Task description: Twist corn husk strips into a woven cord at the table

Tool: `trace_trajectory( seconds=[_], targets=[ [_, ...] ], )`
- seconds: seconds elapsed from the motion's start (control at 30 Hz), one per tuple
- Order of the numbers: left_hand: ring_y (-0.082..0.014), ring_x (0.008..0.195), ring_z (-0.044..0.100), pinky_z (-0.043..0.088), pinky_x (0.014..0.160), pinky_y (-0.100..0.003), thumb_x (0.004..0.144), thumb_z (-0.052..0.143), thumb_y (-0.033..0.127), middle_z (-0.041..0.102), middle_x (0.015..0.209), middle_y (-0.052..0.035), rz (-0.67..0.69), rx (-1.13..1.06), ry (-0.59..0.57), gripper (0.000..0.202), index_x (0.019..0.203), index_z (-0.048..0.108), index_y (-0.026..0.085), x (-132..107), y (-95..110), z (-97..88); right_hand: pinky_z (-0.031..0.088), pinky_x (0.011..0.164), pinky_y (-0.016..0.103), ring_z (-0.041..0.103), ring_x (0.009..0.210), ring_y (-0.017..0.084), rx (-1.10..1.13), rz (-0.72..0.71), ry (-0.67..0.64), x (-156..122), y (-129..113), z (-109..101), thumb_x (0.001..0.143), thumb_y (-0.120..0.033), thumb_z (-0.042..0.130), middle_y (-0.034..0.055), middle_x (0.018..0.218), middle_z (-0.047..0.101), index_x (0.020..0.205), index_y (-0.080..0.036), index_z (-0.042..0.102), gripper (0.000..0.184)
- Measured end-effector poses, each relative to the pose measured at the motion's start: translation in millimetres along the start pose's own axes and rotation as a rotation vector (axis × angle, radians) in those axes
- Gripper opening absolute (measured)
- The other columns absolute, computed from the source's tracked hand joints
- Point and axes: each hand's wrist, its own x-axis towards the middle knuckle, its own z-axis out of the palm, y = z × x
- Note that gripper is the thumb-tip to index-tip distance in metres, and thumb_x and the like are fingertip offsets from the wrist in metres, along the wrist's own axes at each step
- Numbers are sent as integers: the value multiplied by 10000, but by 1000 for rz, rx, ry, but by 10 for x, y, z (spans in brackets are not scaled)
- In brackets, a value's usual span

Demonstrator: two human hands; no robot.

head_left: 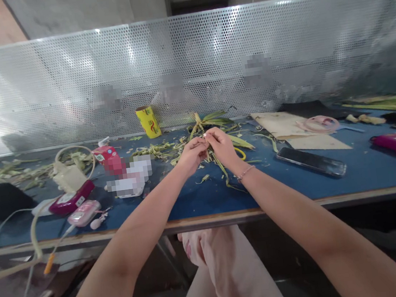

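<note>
Yellow can (149, 122): one, contents unclear
Left hand (194, 152), right hand (221, 144): fingertips close, we can't tell their grip
Plant scraps (158, 150): loads

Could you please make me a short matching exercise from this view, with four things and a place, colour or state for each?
1. Cylindrical container
2. Smartphone
3. Right hand
4. Plant scraps

A. Bracelet at its wrist
B. Strewn in loose pieces
C. Bright yellow, near the perforated metal screen
D. Lying flat, dark

Pairs: 1-C, 2-D, 3-A, 4-B
</note>
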Motion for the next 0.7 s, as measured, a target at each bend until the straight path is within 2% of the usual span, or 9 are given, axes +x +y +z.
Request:
trace_trajectory(
  seconds=[0.17,0.47,0.7],
  targets=[
    [-51,529,487,413,568,-225,619,636,168,502,609,50,18,-21,-8,182,675,463,168,-35,37,38,361,603,277,434,636,142,18,3,19,-31,-51,10,804,-349,462,-8,664,480,728,-223,504,153],
    [-61,543,458,397,568,-226,608,535,89,462,607,39,-45,-109,1,137,653,435,171,-11,24,19,369,648,283,446,660,141,-29,-49,-6,-66,-117,31,809,-298,452,-5,683,490,703,-213,494,143],
    [-59,545,454,394,587,-234,634,578,138,469,630,40,-27,-99,-30,143,681,448,176,-44,42,33,371,648,281,450,663,140,-9,-46,19,-48,-79,32,817,-309,450,-4,691,497,725,-217,502,141]
  ],
)
